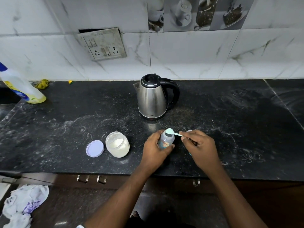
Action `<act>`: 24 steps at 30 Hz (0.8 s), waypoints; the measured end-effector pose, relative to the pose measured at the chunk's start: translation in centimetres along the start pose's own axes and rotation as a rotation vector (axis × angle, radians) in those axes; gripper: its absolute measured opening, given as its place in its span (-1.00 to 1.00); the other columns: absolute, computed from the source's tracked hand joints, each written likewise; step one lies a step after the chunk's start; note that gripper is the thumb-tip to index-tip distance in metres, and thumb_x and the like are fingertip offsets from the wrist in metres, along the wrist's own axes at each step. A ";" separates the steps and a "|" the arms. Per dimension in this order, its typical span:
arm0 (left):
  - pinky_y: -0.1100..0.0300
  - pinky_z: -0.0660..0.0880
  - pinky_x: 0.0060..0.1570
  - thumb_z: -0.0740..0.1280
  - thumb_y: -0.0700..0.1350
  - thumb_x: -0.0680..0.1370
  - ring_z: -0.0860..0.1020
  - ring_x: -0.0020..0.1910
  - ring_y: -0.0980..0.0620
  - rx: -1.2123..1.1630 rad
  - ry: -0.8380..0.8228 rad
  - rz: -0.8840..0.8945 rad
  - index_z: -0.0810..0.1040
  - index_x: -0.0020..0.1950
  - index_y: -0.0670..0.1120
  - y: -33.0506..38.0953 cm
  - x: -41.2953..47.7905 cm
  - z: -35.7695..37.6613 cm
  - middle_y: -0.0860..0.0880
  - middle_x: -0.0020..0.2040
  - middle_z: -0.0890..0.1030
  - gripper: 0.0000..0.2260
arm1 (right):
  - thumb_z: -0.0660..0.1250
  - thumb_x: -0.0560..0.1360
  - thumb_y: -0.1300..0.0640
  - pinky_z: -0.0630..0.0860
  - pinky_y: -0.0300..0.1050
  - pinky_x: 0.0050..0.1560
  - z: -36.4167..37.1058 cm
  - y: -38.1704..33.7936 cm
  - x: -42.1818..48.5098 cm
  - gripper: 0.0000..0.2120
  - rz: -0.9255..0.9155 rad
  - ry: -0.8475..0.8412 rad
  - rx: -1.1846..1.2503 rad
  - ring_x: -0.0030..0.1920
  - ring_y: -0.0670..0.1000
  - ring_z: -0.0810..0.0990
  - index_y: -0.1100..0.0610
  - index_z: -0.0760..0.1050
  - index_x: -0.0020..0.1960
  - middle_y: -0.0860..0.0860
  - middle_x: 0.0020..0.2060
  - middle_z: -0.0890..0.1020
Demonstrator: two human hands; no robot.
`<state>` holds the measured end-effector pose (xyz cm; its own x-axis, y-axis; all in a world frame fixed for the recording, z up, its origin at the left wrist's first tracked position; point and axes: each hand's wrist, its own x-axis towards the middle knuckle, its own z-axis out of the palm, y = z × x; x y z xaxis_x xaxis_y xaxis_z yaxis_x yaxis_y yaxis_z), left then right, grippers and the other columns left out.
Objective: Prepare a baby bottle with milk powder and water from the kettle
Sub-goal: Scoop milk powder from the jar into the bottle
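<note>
A small clear baby bottle [166, 141] stands open on the black counter [65, 122], and my left hand [156, 150] grips its body. My right hand [198, 146] pinches the handle of a pale green scoop [171, 132] whose bowl sits over the bottle's mouth. An open jar of white milk powder [117, 144] stands to the left, with its lilac lid [95, 148] lying beside it. The steel kettle [153, 98] with a black handle stands behind the bottle, lid closed. Something teal is partly hidden under my right hand.
A yellow bottle of liquid [21, 86] leans at the far left near the sink edge. A wall socket plate [102, 44] hangs on the tiles above. Drawer handles [91, 179] sit below the counter's front edge, and a crumpled bag [24, 204] lies on the floor.
</note>
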<state>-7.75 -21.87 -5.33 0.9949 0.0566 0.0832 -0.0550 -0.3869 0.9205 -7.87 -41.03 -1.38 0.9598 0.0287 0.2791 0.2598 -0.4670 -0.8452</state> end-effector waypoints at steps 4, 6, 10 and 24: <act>-0.01 0.60 0.30 0.65 -0.11 0.46 0.66 0.22 0.12 -0.025 -0.005 0.000 0.62 0.32 0.08 -0.1 0.0 0.0 0.12 0.20 0.68 -0.53 | 0.49 0.55 0.33 0.41 -0.41 -0.21 0.0 -0.3 -0.1 -0.76 -0.004 -0.005 -0.028 -0.22 -0.16 0.61 0.12 0.74 0.17 -0.10 -0.13 0.67; 0.00 0.60 0.30 0.65 -0.10 0.45 0.65 0.22 0.13 -0.026 -0.004 0.000 0.60 0.32 0.13 -0.1 0.0 -0.1 0.13 0.20 0.68 -0.52 | 0.49 0.55 0.32 0.42 -0.40 -0.21 -0.1 -0.5 0.0 -0.76 -0.021 0.003 -0.043 -0.21 -0.13 0.62 0.13 0.74 0.18 -0.08 -0.14 0.67; 0.00 0.61 0.28 0.65 -0.10 0.44 0.66 0.20 0.13 -0.032 -0.006 -0.004 0.60 0.27 0.15 -0.4 0.1 0.1 0.12 0.19 0.69 -0.54 | 0.49 0.53 0.34 0.50 -0.27 -0.22 -0.1 -0.7 0.1 -0.78 -0.013 -0.005 -0.080 -0.21 -0.06 0.62 0.15 0.75 0.14 -0.02 -0.17 0.67; 0.39 0.50 0.08 0.42 -0.18 0.60 0.58 0.08 0.39 0.055 -0.014 -0.037 0.66 0.27 -0.13 -1.4 -0.6 -0.4 0.04 0.16 0.68 -0.75 | 0.48 0.52 0.16 0.56 -0.13 -0.18 9.6 -8.7 4.9 -0.94 0.020 -0.261 0.010 -0.29 -0.10 0.64 0.03 0.71 -0.05 -0.05 -0.29 0.73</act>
<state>-8.25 -21.00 -6.56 0.9973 0.0588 0.0437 -0.0138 -0.4349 0.9004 -4.39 -28.39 2.99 0.9592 0.2476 0.1363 0.2403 -0.4608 -0.8543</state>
